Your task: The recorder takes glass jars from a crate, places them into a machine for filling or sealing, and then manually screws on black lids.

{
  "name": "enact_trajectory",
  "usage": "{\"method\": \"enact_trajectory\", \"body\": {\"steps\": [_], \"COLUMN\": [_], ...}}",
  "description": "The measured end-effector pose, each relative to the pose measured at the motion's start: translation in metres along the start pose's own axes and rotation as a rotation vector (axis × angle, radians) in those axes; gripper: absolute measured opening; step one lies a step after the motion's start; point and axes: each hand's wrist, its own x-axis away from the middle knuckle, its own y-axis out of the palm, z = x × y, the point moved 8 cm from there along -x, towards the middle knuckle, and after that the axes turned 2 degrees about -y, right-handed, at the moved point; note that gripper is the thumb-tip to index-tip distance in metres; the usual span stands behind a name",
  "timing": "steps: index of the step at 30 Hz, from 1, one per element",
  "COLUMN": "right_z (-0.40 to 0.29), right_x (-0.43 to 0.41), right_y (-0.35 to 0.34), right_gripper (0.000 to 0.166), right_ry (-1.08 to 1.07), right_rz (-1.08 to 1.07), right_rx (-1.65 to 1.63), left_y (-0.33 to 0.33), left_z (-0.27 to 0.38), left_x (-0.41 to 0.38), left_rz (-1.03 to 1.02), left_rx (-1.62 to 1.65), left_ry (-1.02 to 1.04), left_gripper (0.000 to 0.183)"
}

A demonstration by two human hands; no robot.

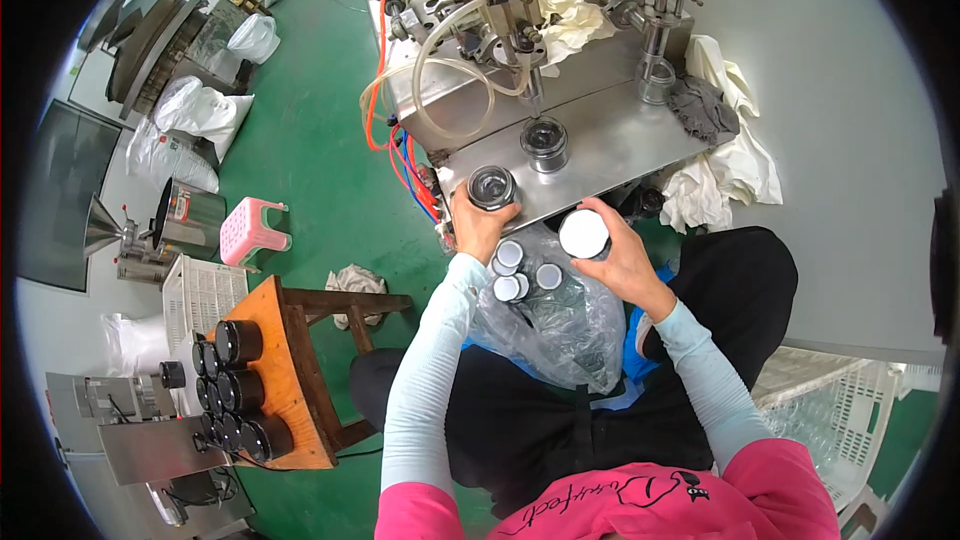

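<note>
My left hand [478, 223] grips an open glass jar [492, 187] at the front left corner of the steel machine table [600, 157]. Between the thumb and fingers of my right hand [628, 262] is a round lid, its white inner face [584, 234] turned up; the two hands are apart. A second glass jar [545, 146] stands on the steel under a filling nozzle [531, 94]. Several lids [506, 287] with pale inner faces lie on a clear plastic bag [574, 326] between my legs.
Another glass jar [657, 82] sits below the right nozzle, beside a grey rag [703, 111]. To my left, several dark jars [241, 390] stand on a wooden stool [304, 382]. At right is a white crate [862, 420] of glassware. Hoses [450, 67] loop beside the machine.
</note>
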Motion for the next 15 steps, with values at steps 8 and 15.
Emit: {"method": "enact_trajectory", "body": {"steps": [8, 15], "right_z": [-0.078, -0.125], "right_x": [-0.031, -0.025], "right_y": [0.007, 0.032], "right_gripper": [0.068, 0.06], "right_ry": [-0.311, -0.395], "right_rz": [-0.22, -0.454], "right_rx": [0.238, 0.216], "left_y": [-0.022, -0.046], "left_z": [0.079, 0.096], "left_x": [0.07, 0.1], "left_rz": [-0.157, -0.173], "left_rx": [-0.065, 0.011], "left_ry": [0.214, 0.324], "left_gripper": [0.066, 0.064]}}
